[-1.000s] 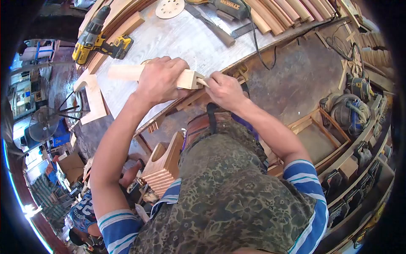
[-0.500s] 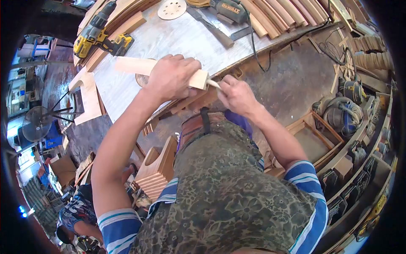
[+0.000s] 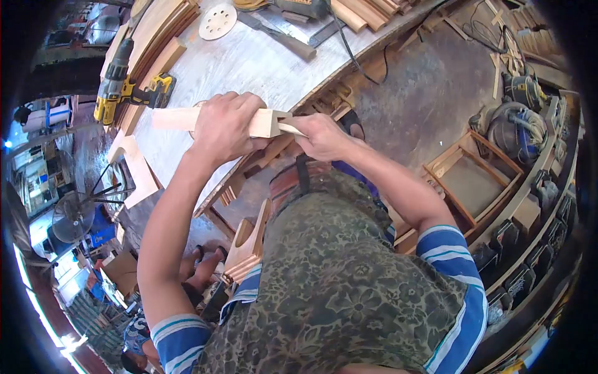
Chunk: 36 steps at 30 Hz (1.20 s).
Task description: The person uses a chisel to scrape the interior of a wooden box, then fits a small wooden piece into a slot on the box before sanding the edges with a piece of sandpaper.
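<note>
My left hand (image 3: 225, 126) is wrapped over a pale length of wood (image 3: 174, 119) held above the near edge of the workbench. The wood's right end, with a dark notch in it, sticks out past my fingers. In my right hand (image 3: 324, 138) a thin pale wood strip (image 3: 291, 129) is pinched, its tip right at that notched end. Part of the strip is hidden by my fingers.
On the workbench (image 3: 249, 65) lie a yellow cordless drill (image 3: 117, 87), a perforated sanding disc (image 3: 218, 21), a chisel-like tool (image 3: 283, 38) and a corded power tool. Wooden strips are stacked behind. A wooden frame (image 3: 471, 176) stands right; another person (image 3: 138, 333) is lower left.
My view has turned slightly, so the bench items sit further left. My right hand and the strip have come closer to the notched end of the wood. My left hand keeps its hold.
</note>
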Each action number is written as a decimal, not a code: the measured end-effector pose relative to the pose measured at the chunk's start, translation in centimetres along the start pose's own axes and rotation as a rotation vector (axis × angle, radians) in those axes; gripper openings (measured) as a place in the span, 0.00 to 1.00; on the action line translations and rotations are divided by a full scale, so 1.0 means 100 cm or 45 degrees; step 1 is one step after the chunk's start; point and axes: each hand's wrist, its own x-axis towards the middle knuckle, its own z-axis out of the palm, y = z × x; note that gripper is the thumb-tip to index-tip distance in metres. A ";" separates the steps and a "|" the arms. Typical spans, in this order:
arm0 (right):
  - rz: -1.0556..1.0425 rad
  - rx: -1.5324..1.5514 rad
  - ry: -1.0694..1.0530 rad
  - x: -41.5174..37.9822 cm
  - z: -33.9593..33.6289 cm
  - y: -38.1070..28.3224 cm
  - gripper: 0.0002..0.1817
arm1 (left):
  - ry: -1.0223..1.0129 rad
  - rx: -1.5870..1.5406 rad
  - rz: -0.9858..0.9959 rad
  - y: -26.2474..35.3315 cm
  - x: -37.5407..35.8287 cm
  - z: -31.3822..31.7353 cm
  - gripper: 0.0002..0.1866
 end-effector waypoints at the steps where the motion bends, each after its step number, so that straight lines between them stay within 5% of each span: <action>1: 0.009 0.011 0.008 0.002 -0.004 -0.001 0.24 | -0.001 0.010 0.011 0.000 0.000 0.000 0.28; 3: 0.160 -0.352 -0.319 0.008 -0.015 -0.002 0.25 | 0.001 0.027 0.033 0.000 0.003 0.000 0.28; 7: -0.008 -0.469 -0.182 0.000 -0.004 0.000 0.26 | 0.075 -0.001 0.012 -0.003 0.003 0.002 0.29; 9: 0.457 0.666 0.011 -0.002 0.002 -0.015 0.27 | 0.063 0.000 0.006 -0.001 -0.001 0.003 0.30; 10: 0.817 0.889 -0.181 0.002 -0.016 -0.030 0.27 | 0.069 -0.006 0.013 0.000 -0.001 0.002 0.30; 14: 0.867 0.870 -0.161 0.003 -0.025 -0.045 0.25 | 0.087 -0.008 -0.016 -0.001 0.000 0.006 0.30; 19: 0.322 0.415 -0.040 0.003 -0.006 -0.017 0.23 | 0.080 0.000 0.008 -0.002 0.000 0.004 0.31; 23: 0.632 0.688 -0.131 0.001 -0.017 -0.030 0.21 | 0.052 0.006 -0.021 -0.001 0.001 0.008 0.30; 27: 0.411 0.388 -0.153 0.012 -0.010 -0.022 0.19 | 0.050 0.037 0.001 -0.002 0.000 0.006 0.29; 29: 0.718 0.921 -0.210 0.018 -0.014 -0.031 0.17 | 0.053 0.020 -0.003 -0.001 -0.001 0.007 0.29; 36: 0.666 0.879 -0.198 0.005 -0.012 -0.016 0.13 | 0.132 -0.009 -0.007 0.001 -0.004 0.005 0.29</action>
